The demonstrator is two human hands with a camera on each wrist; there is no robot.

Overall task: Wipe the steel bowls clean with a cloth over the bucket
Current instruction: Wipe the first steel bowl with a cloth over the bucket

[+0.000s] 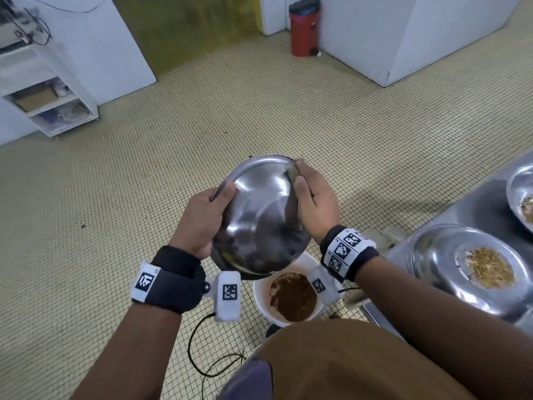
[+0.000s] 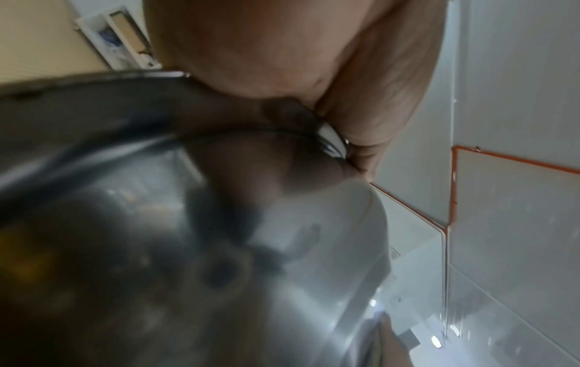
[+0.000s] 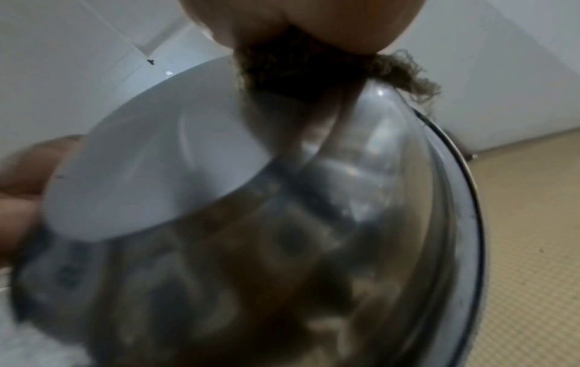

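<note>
A red bin (image 1: 305,27) (black-lidded) stands far from a white shelf unit (image 1: 49,90).

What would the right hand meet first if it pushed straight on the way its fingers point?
The right hand holds the cloth at the steel bowl's far rim; beyond that, probably only tiled floor, though depth is unclear.

Steel bowl (image 1: 259,215) — shiny, tilted, held above white bucket (image 1: 261,295) of brown residue. Frayed olive cloth (image 3: 282,74) pressed at bowl's far-right rim. Two more steel bowls (image 1: 438,261) — crumbs inside — on steel counter (image 1: 487,209), near its left edge.
</note>
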